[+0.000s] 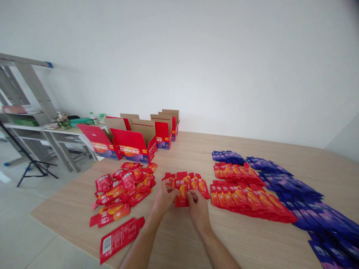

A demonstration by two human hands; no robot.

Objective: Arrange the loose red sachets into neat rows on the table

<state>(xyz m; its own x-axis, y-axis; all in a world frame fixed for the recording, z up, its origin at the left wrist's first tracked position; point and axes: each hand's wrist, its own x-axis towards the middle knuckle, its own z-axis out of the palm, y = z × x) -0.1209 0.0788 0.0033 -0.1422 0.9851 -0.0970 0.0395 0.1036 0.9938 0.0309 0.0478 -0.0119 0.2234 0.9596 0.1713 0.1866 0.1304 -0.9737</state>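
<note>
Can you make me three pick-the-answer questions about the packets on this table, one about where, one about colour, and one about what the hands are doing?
1. Where is the messy heap of red packets?
A. left of the hands
B. right of the hands
C. on the floor

2. What colour are the packets in the far-right rows?
A. green
B. yellow
C. blue-purple

3. What are the left hand and right hand doing?
A. resting flat on bare table
B. touching the small fan of red packets
C. hanging in the air

Answers: 1 A, the heap lies left of both hands. 2 C, those rows look blue-purple. 3 B, both hands' fingers meet the fan.
</note>
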